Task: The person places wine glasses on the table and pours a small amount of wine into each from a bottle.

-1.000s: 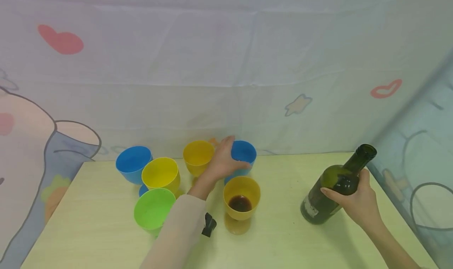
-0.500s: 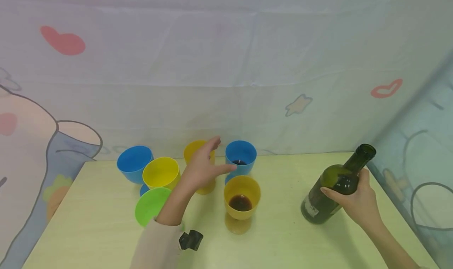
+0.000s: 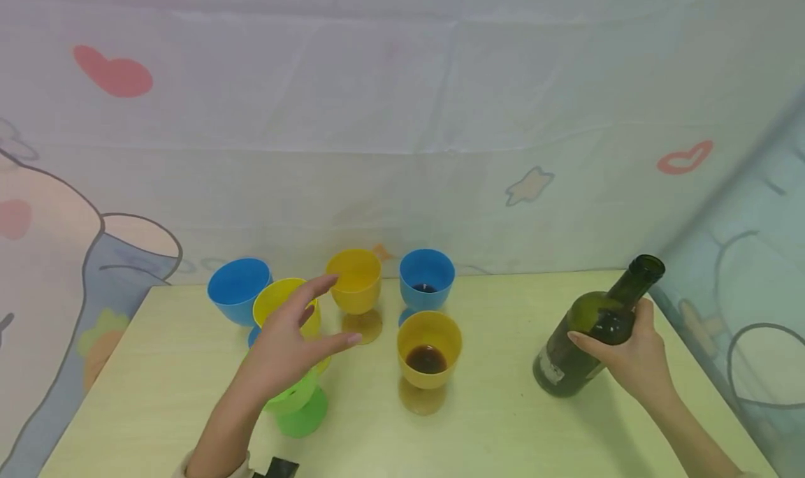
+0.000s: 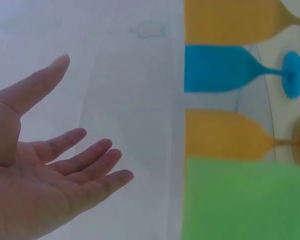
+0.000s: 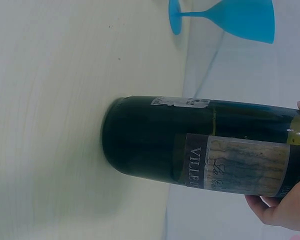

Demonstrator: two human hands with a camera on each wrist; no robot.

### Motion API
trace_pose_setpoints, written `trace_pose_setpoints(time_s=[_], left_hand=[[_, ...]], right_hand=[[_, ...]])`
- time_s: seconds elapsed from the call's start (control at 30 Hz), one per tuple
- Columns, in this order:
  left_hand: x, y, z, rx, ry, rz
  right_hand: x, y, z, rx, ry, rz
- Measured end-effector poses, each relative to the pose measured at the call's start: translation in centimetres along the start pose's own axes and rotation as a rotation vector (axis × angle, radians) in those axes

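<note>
My left hand (image 3: 283,356), thumb and fingers spread, is over the green goblet (image 3: 303,418) and covers most of its bowl in the head view. It also overlaps the bright yellow goblet (image 3: 277,298) behind. In the left wrist view the palm (image 4: 35,190) holds nothing. My right hand (image 3: 638,359) grips the dark green wine bottle (image 3: 566,349) round its upper body, and the bottle stands on the table. Dark liquid lies in the front amber goblet (image 3: 430,329) and in the blue goblet (image 3: 434,299) behind it.
Another amber goblet (image 3: 355,296) stands at the back, left of the blue one with liquid. A second blue goblet (image 3: 235,289) is at the back left. A printed cloth (image 3: 302,114) hangs behind the pale table (image 3: 497,422).
My left hand has come away from the back blue goblet and moved left and nearer, over the green goblet. The right hand and bottle have barely moved.
</note>
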State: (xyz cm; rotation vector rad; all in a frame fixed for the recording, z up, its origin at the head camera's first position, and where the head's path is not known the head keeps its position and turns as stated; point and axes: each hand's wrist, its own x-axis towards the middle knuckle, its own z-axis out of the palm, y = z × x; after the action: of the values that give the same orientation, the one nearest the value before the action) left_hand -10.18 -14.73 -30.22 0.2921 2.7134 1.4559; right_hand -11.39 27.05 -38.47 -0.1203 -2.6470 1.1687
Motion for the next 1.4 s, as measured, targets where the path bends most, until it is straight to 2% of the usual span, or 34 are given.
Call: trace_pose_setpoints(time_s=[0.13, 0.23, 0.4, 0.53, 0.6, 0.73, 0.87, 1.13, 1.4], left_hand=[[-1.9, -1.4, -1.4, 0.069, 0.019, -0.067], [-3.3, -2.5, -2.4, 0.114, 0.039, -0.084], [-5.0, -5.3, -3.7, 0.157, 0.058, -0.061], [-5.8, -7.8, -4.2, 0.163, 0.067, -0.023], [-6.0, -8.9, -4.3, 0.140, 0.062, -0.014], [-6.0, -10.4, -3.9, 0.044, 0.024, -0.078], [-6.0, -11.4, -3.5, -0.014, 0.017, -0.084], [-5.9, -12.4, -2.7, -0.054, 0.060, -0.042], [-5.6, -12.9, -2.1, -0.131, 0.070, -0.042]], right_hand=[[0.1, 0.1, 0.1, -0.003, -0.010, 0.010], [0.2, 0.1, 0.1, -0.014, -0.014, 0.013], [0.2, 0.0, 0.2, -0.011, -0.023, 0.012], [0.2, 0.0, 0.2, -0.008, -0.032, 0.022], [0.3, 0.1, 0.2, -0.010, -0.032, 0.024], [0.3, 0.3, 0.3, -0.015, -0.026, 0.024], [0.3, 0.3, 0.3, -0.019, -0.022, 0.026], [0.3, 0.2, 0.5, -0.021, -0.014, 0.011], [0.3, 0.2, 0.7, -0.021, -0.011, -0.001]])
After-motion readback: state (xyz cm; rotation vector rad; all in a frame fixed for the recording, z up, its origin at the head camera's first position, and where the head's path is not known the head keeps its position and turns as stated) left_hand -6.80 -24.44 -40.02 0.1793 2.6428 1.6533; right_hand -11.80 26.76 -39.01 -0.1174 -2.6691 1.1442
